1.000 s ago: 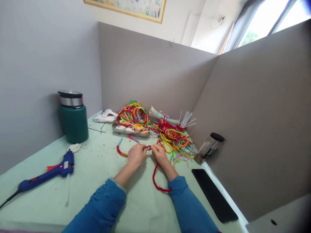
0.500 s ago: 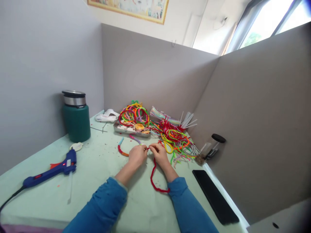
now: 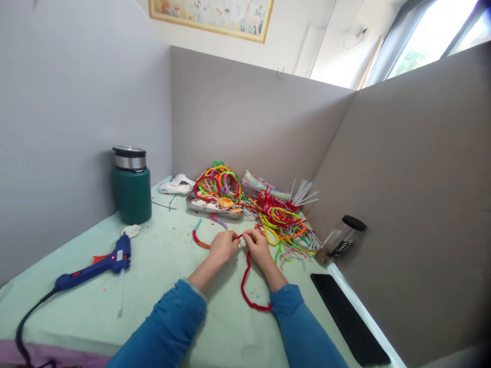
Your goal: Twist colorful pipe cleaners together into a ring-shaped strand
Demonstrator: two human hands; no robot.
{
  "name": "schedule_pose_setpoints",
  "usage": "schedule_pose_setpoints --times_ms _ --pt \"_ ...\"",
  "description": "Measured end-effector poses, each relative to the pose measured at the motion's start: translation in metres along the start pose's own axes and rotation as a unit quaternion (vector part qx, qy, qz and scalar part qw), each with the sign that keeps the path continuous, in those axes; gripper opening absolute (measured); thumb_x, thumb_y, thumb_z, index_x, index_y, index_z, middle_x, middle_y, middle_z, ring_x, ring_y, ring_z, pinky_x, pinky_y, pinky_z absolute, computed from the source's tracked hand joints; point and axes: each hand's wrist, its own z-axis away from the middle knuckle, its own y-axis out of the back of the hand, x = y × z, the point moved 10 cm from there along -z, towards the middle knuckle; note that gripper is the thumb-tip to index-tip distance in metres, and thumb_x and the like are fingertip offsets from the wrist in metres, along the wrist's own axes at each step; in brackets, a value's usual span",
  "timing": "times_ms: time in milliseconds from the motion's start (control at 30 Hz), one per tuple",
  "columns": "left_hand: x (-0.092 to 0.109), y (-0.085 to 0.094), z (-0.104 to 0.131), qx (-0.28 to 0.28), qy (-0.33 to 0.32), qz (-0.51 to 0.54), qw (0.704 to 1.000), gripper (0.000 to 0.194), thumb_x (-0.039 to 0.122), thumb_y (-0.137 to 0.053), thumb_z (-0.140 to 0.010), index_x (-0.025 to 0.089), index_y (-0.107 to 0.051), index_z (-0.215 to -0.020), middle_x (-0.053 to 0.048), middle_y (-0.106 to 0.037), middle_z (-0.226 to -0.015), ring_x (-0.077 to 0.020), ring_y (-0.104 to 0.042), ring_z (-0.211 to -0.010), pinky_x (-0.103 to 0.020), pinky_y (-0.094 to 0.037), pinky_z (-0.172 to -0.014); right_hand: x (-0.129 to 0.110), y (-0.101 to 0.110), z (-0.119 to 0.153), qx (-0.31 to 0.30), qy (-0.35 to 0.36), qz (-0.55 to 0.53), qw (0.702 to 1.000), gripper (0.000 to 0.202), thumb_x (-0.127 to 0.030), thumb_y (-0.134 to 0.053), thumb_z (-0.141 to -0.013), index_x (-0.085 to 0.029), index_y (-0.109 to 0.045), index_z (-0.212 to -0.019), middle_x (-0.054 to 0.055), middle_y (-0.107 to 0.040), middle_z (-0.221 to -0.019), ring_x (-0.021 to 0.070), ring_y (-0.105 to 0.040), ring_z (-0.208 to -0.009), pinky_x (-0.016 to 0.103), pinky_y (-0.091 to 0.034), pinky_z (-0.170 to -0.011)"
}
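Observation:
A red pipe cleaner (image 3: 245,287) is pinched at its upper end between both hands, above the middle of the table. My left hand (image 3: 224,246) is closed on it, fingertips close to those of the other hand. My right hand (image 3: 258,246) also pinches it, and its long tail loops down to the right sleeve. Just beyond my left hand lies a curved, multicoloured pipe cleaner piece (image 3: 199,239), partly hidden by the hand. Another purple piece (image 3: 218,221) lies above it.
A blue glue gun (image 3: 97,268) and a green flask (image 3: 132,191) stand at left. Behind the hands are a metal tray (image 3: 215,210) with coloured rings and a tangled pile of pipe cleaners (image 3: 282,217). At right are a clear jar (image 3: 341,237) and a black slab (image 3: 349,319).
The whole view has shifted slightly, so everything sits a little further right and lower. Both hands keep pinching the red pipe cleaner, with a small gap now between their fingertips.

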Motion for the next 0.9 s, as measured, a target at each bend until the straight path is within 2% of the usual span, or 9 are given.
schedule_pose_setpoints --times_ms 100,333,467,633,767,900 --pt "0.001 0.003 0.003 0.009 0.011 -0.024 1.000 0.021 0.031 -0.051 -0.082 0.018 -0.068 -0.086 -0.009 -0.069 -0.089 -0.0193 -0.061 -0.086 -0.026 -0.039 -0.072 0.004 -0.001 -0.001 -0.001 0.004 0.009 1.000 0.020 -0.036 -0.053 -0.081 -0.019 -0.060 -0.073 -0.001 -0.054 -0.062 0.0133 -0.046 -0.057 0.024 -0.035 -0.054" --pt "0.005 0.006 0.003 0.017 -0.014 -0.036 0.999 0.022 0.027 -0.044 -0.085 0.019 -0.064 -0.092 -0.008 -0.068 -0.086 -0.0177 -0.061 -0.082 -0.026 -0.039 -0.072 0.012 -0.006 -0.003 -0.024 -0.015 -0.015 0.999 0.022 -0.038 -0.053 -0.080 -0.018 -0.059 -0.072 0.000 -0.054 -0.063 0.0139 -0.046 -0.059 0.024 -0.035 -0.055" --pt "0.010 0.007 0.004 0.010 -0.049 -0.116 0.992 0.025 0.023 -0.040 -0.087 0.020 -0.063 -0.094 -0.010 -0.067 -0.086 -0.0201 -0.061 -0.083 -0.027 -0.039 -0.070 0.015 -0.008 -0.003 -0.054 -0.025 0.003 0.998 0.022 -0.037 -0.054 -0.080 -0.018 -0.059 -0.070 -0.001 -0.054 -0.062 0.0133 -0.046 -0.058 0.024 -0.034 -0.054" --pt "0.017 0.000 0.010 -0.036 -0.096 -0.214 0.971 0.024 0.020 -0.041 -0.084 0.020 -0.064 -0.091 -0.010 -0.067 -0.089 -0.0223 -0.062 -0.085 -0.030 -0.041 -0.070 0.022 -0.009 -0.002 -0.102 -0.030 0.042 0.993 0.021 -0.036 -0.056 -0.078 -0.017 -0.061 -0.070 -0.001 -0.056 -0.062 0.0130 -0.047 -0.059 0.023 -0.036 -0.055" --pt "0.021 0.004 0.012 -0.001 -0.106 -0.197 0.975 0.026 0.028 -0.039 -0.088 0.021 -0.063 -0.094 -0.009 -0.066 -0.094 -0.0214 -0.062 -0.086 -0.030 -0.042 -0.070 0.024 -0.009 -0.002 -0.095 -0.038 0.028 0.994 0.024 -0.038 -0.055 -0.077 -0.017 -0.060 -0.068 0.000 -0.056 -0.063 0.0132 -0.048 -0.059 0.023 -0.036 -0.055" --pt "0.019 -0.001 0.011 -0.020 -0.095 -0.198 0.975 0.026 0.028 -0.039 -0.087 0.020 -0.063 -0.094 -0.011 -0.066 -0.090 -0.0218 -0.062 -0.086 -0.030 -0.043 -0.072 0.023 -0.012 -0.001 -0.102 -0.043 0.020 0.994 0.025 -0.040 -0.056 -0.078 -0.017 -0.059 -0.069 0.000 -0.056 -0.063 0.0128 -0.048 -0.058 0.024 -0.036 -0.055"
